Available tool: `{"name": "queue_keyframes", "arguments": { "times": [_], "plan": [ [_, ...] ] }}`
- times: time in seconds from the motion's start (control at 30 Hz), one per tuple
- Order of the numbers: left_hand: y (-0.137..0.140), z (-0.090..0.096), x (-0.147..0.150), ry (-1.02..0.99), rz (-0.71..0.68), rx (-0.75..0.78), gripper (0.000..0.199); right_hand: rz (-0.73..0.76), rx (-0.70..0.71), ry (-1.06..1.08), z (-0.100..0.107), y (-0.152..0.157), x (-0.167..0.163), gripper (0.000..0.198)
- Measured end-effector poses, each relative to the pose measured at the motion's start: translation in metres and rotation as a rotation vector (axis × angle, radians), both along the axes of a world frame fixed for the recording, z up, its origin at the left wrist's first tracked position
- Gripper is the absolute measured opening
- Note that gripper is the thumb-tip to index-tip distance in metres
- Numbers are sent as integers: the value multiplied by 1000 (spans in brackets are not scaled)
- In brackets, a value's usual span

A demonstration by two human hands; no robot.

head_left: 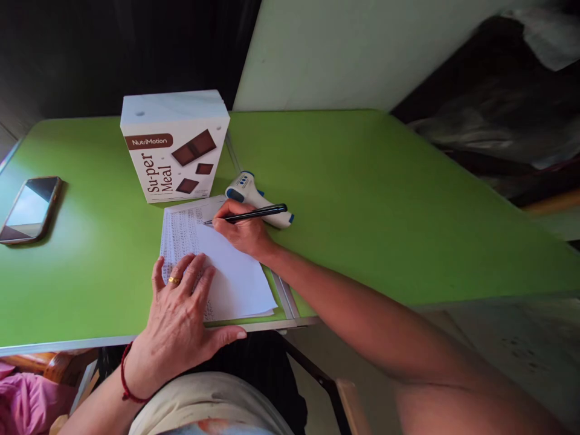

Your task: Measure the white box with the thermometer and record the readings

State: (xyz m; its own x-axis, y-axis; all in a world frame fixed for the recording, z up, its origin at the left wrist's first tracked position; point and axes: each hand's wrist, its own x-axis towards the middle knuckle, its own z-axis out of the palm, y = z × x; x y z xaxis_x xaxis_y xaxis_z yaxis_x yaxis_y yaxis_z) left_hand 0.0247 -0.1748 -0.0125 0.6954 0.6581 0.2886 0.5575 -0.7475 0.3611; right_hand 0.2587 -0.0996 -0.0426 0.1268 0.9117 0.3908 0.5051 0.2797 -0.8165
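A black pen (263,212) is gripped in my right hand (242,229), its tip at the upper part of a white sheet of paper (235,281). Columns of small handwritten marks fill the sheet's left side; the right side is blank. More sheets lie beneath it. My left hand (183,308) rests with spread fingers on the paper's lower left, the thumb near the table edge. It wears a gold ring and a red cord bracelet. Just beyond my right hand lies a white and blue infrared thermometer (247,188), partly covered by the hand and pen.
A white box (176,115) printed "NutriMotion Su-per Meal" stands upright behind the paper. On the left a smartphone (31,208) lies on the green table (385,211). A metal seam runs across the tabletop beside the paper. Pink cloth (34,396) shows at lower left.
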Motion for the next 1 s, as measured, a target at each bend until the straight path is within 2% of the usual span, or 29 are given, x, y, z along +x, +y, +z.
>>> {"name": "queue_keyframes", "arguments": {
  "times": [0.53,1.0],
  "plan": [
    [0,2,0,2,-19,-9,83,36,0,44,-1,-1,-1,17],
    [0,0,-1,12,-19,-8,81,29,80,48,-8,1,2,17]
  ]
}}
